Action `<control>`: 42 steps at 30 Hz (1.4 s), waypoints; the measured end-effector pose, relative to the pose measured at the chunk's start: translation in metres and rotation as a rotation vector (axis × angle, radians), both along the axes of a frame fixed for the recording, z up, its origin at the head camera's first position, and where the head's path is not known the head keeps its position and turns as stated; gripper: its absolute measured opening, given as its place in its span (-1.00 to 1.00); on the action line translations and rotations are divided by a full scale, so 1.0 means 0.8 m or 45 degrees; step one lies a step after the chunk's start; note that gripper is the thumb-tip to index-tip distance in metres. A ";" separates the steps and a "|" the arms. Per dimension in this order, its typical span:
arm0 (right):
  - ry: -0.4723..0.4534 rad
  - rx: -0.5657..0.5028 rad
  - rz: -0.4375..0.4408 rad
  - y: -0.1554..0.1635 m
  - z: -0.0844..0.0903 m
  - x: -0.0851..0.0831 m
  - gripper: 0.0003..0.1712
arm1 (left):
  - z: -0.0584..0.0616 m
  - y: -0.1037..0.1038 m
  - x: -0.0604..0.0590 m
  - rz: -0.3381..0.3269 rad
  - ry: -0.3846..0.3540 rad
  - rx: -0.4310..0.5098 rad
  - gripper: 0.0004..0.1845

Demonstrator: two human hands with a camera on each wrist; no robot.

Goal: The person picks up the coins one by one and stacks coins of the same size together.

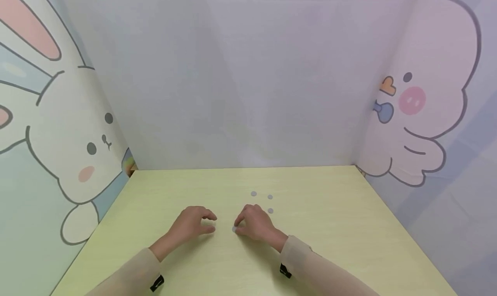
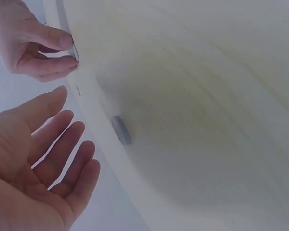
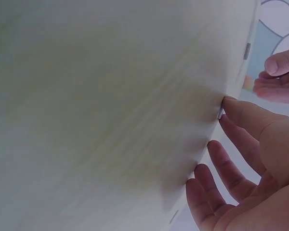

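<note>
Head view, right hand (image 1: 254,223) seemingly pinching coin (image 1: 234,229) (mid-table), left hand (image 1: 192,224) beside.

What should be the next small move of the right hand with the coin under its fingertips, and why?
Probably the right hand should close thumb and forefinger on the coin and lift it. Its fingertips already touch that coin on the table, but the coin seems to lie flat. The left hand holds nothing, and three other coins lie farther away.
</note>
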State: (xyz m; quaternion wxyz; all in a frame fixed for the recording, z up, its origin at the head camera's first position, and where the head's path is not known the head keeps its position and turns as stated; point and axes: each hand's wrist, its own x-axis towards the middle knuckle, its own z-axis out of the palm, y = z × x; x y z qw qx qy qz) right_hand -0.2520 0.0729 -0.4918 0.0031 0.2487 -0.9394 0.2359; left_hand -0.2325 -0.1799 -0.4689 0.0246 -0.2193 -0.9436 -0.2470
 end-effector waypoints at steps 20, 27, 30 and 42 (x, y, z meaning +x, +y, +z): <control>0.043 -0.010 0.014 0.003 -0.006 -0.003 -0.94 | -0.017 0.059 -0.006 -0.048 -0.007 0.033 -0.82; 0.059 -0.022 0.016 0.003 -0.005 -0.004 -0.89 | -0.016 0.069 -0.005 -0.066 -0.002 0.071 -0.83; 0.065 -0.024 0.015 0.003 -0.006 -0.005 -0.89 | -0.016 0.072 -0.004 -0.065 -0.004 0.083 -0.84; 0.087 -0.028 0.028 0.002 -0.005 -0.005 -0.88 | -0.022 0.074 -0.007 -0.040 0.021 0.077 -0.92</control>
